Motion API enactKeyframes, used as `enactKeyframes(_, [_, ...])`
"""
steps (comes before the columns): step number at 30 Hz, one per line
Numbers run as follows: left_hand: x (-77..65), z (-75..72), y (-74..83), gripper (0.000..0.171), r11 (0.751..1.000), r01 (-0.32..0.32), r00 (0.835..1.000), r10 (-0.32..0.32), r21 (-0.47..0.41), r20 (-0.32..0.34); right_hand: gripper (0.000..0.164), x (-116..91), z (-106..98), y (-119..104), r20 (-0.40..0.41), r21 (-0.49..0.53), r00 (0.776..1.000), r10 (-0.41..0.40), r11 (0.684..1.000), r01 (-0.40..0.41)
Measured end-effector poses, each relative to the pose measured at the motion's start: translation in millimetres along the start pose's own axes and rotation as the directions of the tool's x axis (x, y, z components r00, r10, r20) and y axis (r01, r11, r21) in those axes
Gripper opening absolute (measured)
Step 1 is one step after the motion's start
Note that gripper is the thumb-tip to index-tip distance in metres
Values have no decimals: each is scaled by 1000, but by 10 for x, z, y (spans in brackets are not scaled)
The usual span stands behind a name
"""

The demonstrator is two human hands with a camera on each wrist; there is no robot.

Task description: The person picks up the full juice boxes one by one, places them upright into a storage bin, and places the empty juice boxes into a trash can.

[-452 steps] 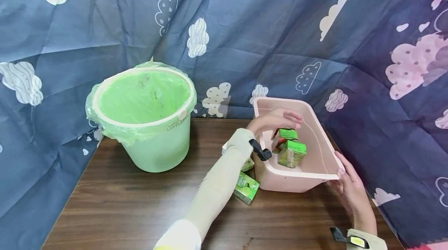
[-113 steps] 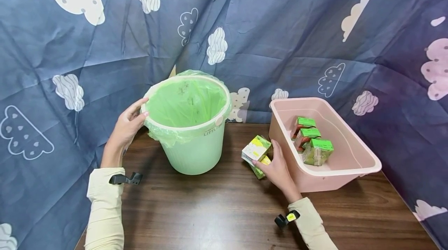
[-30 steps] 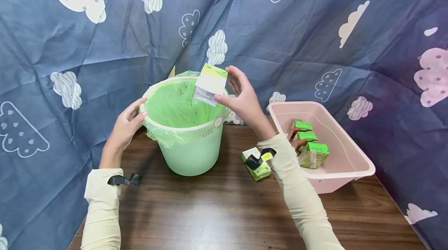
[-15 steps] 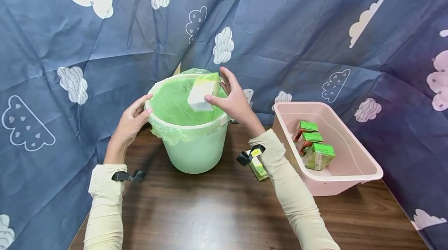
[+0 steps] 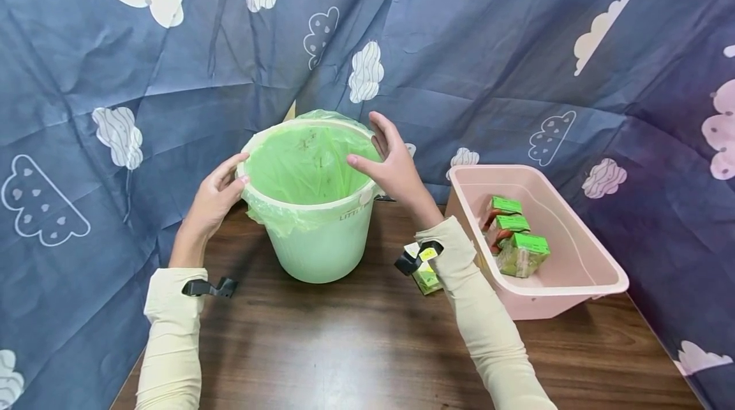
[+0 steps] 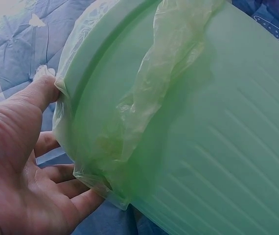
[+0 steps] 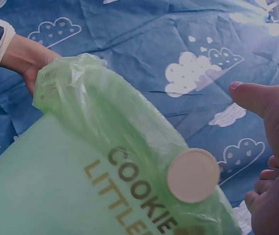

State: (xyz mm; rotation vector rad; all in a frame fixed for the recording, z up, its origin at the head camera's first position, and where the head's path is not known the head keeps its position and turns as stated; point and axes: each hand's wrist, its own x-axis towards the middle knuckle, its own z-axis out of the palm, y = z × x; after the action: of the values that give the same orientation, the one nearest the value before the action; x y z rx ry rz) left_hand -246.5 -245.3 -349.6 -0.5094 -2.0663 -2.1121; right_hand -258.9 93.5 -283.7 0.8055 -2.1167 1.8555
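A pale green trash bin (image 5: 318,250) lined with a thin green bag (image 5: 298,168) stands left of centre in the head view. My left hand (image 5: 211,196) grips its rim at the left, thumb on top. In the left wrist view, that hand's fingers (image 6: 63,188) lie against the outside of the bag's folded edge. Over the bin's right rim hovers my right hand (image 5: 393,168), thumb and fingers spread, holding nothing. Its thumb (image 7: 257,98) is apart from the bin in the right wrist view. The bin's bottom is hidden behind its front wall.
A pink tub (image 5: 568,276) on the right holds three small green-topped boxes (image 5: 524,256). Partly under my right forearm, a green and white box (image 5: 426,277) lies on the wooden table (image 5: 321,346). A blue cloud-patterned cloth (image 5: 448,65) hangs behind.
My right hand lifted a white and yellow-green box from the table, carried it left over the bin and let go; the box is now out of sight. The left hand stays on the rim.
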Motion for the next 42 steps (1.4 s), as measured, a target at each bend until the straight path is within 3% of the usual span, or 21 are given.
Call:
enactKeyframes(7, [-11,3,2,53,1000,11,1000,-11,-12,-2,84,-165,-141,1,-50,26,998,-49,998,50])
enactKeyframes(12, [-11,-1,4,53,1000,20,1000,-20,-12,-10,83,-384,-274,48,-54,-38,996,-67,997,65])
enactKeyframes(19, [10,1,12,54,1000,20,1000,-20,-11,3,88,-782,-379,219,-45,-185,999,12,983,-20])
enactKeyframes(22, [19,11,10,55,1000,22,1000,-22,-12,9,90,-980,-401,349,-44,-294,999,25,955,-37])
enactKeyframes(27, [26,21,0,55,1000,23,1000,-23,-14,11,93,-1329,-431,613,-115,-441,992,55,892,-101])
enactKeyframes(35, [2,14,5,55,1000,29,1000,-29,-9,5,88,-1780,-519,1048,-182,-478,975,128,855,-202])
enactKeyframes(42, [3,10,-8,53,999,21,1000,-21,-38,3,91,-2105,-539,1508,-277,-540,949,152,792,-285])
